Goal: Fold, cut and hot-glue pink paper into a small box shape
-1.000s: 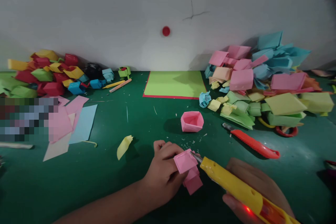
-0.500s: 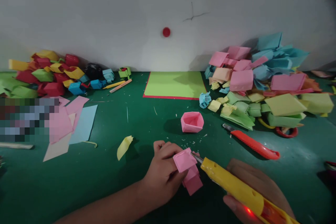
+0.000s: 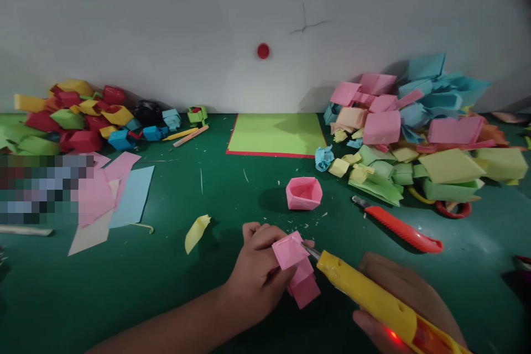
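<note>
My left hand (image 3: 259,274) is closed around a folded pink paper piece (image 3: 306,290), its stacked square flaps pointing down and right. In my right hand (image 3: 409,287) is a yellow glue gun (image 3: 365,287) with a small red light glowing on its body. The metal nozzle touches or almost touches the top pink flap; I cannot tell which. Just beyond my hands, an open pink paper box (image 3: 304,193) stands on the green table (image 3: 232,193). Some of my right fingers are hidden behind the glue gun.
A red utility knife (image 3: 404,227) lies to the right. Folded paper pieces (image 3: 381,127) are heaped at back right, paper boxes (image 3: 85,141) at back left. A light green sheet (image 3: 276,134) lies by the wall. Loose sheets (image 3: 133,196) and a yellow scrap (image 3: 197,234) are leftward.
The top pink flap has shifted slightly up and left, and the nozzle tip now reaches a little farther over it. Both hands otherwise stay in place.
</note>
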### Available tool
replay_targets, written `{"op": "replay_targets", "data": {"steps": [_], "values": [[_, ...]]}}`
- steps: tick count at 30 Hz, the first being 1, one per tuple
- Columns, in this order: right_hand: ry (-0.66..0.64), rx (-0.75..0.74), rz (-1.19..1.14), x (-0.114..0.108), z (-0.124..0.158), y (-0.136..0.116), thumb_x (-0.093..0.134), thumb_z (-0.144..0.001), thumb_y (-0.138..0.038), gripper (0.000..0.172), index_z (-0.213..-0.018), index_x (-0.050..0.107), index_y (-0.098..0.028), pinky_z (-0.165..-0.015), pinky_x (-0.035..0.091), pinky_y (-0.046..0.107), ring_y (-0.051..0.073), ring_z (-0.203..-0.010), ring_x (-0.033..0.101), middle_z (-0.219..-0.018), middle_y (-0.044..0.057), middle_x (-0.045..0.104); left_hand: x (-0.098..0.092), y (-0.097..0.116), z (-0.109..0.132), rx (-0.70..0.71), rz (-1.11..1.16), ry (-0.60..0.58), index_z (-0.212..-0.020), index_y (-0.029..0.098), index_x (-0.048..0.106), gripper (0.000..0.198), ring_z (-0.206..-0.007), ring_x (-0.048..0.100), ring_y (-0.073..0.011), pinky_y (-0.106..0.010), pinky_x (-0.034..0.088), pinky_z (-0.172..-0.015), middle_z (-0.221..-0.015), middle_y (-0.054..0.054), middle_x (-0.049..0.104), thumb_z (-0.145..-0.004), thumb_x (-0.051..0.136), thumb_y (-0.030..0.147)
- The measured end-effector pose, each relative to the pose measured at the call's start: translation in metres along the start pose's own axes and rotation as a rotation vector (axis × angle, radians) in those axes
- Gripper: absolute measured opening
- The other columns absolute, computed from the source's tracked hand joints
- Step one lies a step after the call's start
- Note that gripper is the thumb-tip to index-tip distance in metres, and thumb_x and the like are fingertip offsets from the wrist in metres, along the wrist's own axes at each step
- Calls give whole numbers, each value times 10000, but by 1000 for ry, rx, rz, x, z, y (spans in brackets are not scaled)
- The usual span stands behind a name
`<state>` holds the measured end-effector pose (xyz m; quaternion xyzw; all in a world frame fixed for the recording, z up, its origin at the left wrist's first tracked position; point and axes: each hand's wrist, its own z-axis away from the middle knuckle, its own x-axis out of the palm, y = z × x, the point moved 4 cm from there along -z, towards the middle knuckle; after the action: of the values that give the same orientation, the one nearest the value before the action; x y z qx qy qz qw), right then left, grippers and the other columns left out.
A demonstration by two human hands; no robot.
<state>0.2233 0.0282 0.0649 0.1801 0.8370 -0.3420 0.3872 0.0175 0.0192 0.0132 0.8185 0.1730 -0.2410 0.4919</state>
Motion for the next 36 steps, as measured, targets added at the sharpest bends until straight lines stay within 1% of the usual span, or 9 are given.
{"op": "replay_targets", "data": {"steps": [4,7,12,15,18,22,26,29,36], "values": [[-86,-23,-81,3,-1,3,463,-1021,-465,363,-735,466,-242,-440,411,269,137,-478,532,-599,-34,526,-1,0,1,-30,20,-10,-1224,314,692,336,-864,561,-184,-363,319,-825,-918,-12,641,-1007,465,195],[-90,-10,-72,3,-1,5,461,-1023,-472,362,-748,486,-238,-463,420,275,142,-499,545,-611,-32,527,-1,-1,1,-34,30,-4,-1231,329,689,357,-861,559,-178,-361,312,-827,-919,-1,632,-988,481,170],[-104,-32,-80,3,1,5,480,-1004,-433,337,-725,476,-244,-444,393,281,140,-480,526,-602,-33,520,-2,-1,0,-36,22,3,-1236,339,689,386,-871,566,-174,-357,315,-826,-917,4,624,-976,481,145],[-89,-15,-72,4,2,6,483,-996,-422,322,-725,464,-248,-448,402,287,149,-487,530,-600,-31,519,-2,-1,0,-42,15,-3,-1228,329,696,384,-863,568,-175,-357,326,-823,-911,-2,622,-970,479,144],[-76,-57,-86,5,1,6,483,-991,-432,323,-725,459,-250,-423,389,281,144,-463,517,-577,-39,509,-3,0,0,-48,4,-7,-1221,322,701,376,-855,570,-175,-356,333,-820,-902,-5,624,-977,469,155],[-81,-61,-83,5,-2,6,488,-991,-423,309,-737,486,-247,-422,410,275,142,-463,534,-583,-35,533,-3,0,0,-41,-17,-1,-1234,319,700,351,-843,568,-181,-360,348,-828,-893,-13,628,-1019,438,228],[-87,-71,-91,1,-4,3,524,-965,-397,289,-718,497,-250,-407,401,280,154,-455,535,-573,-23,535,-2,-2,1,-68,-32,-9,-1228,306,709,358,-843,561,-190,-368,367,-835,-888,-27,628,-1044,402,292],[-99,-68,-72,0,-5,2,522,-970,-371,265,-741,517,-239,-441,431,286,161,-486,567,-597,-11,558,-2,-1,1,-57,-29,-2,-1235,310,703,353,-849,563,-189,-370,365,-842,-902,-23,632,-1040,411,277],[-67,-76,-48,1,-3,4,509,-976,-400,287,-742,487,-236,-454,430,266,141,-485,557,-598,-25,546,-4,2,-2,-50,-39,-3,-1193,294,725,336,-824,570,-177,-355,372,-820,-873,-19,631,-1024,441,235]]}}
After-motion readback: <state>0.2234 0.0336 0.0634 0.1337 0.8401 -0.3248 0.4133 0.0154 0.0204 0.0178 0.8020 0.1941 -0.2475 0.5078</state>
